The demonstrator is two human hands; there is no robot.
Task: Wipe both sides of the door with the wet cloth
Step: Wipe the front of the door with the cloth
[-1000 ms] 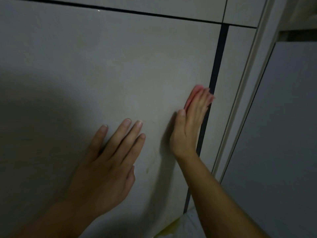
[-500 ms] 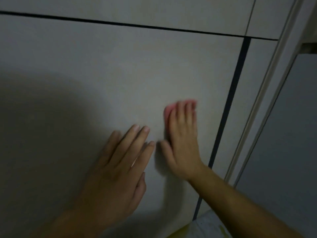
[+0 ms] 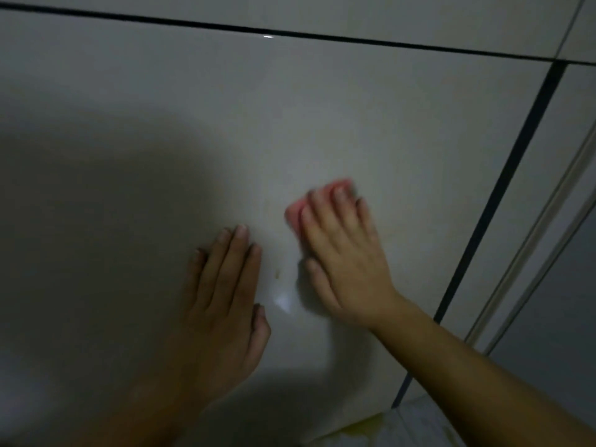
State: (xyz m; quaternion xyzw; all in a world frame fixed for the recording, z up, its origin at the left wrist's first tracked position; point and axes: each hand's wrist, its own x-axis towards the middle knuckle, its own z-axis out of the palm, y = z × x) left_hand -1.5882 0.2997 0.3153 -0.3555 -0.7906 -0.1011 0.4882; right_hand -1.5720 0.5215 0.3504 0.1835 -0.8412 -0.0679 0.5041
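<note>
1. Head view (the only one): the person is working close up on a pale glossy door (image 3: 290, 124). The light is dim and the right hand is blurring, so fine detail is lacking.
2. The right hand (image 3: 345, 253) is pressing the pink cloth (image 3: 295, 214) flat against the door face. It is sitting right of centre, well short of the dark vertical gap (image 3: 503, 188). The cloth is peeking out past the fingertips and the index side; the rest is hiding under the palm.
3. Right grip: the fingers are lying straight and apart over the cloth and the thumb is splaying onto the panel. It is pressing, not pinching. A flat palm is likely spreading pressure across the cloth on a vertical face.
4. The left hand (image 3: 225, 285) is lying flat on the door just beside the right hand, not touching it. Left grip: the fingers are lying straight and holding nothing. It is probably bracing the panel against the wiping push.
5. A small brownish speck (image 3: 276, 275) is sitting between the two hands, below the cloth. It is looking like the obvious next target.
6. A big shadow (image 3: 96, 221) is covering the door's left part, so wet and dry areas are not showing there.
7. Judgement: this face is being wiped now. With the top gap (image 3: 290, 32) and side gap running narrow, the door is looking closed, so the other side is waiting.
8. A pale, yellow-stained item (image 3: 364, 427) is showing at the bottom edge; what it is cannot be told.
</note>
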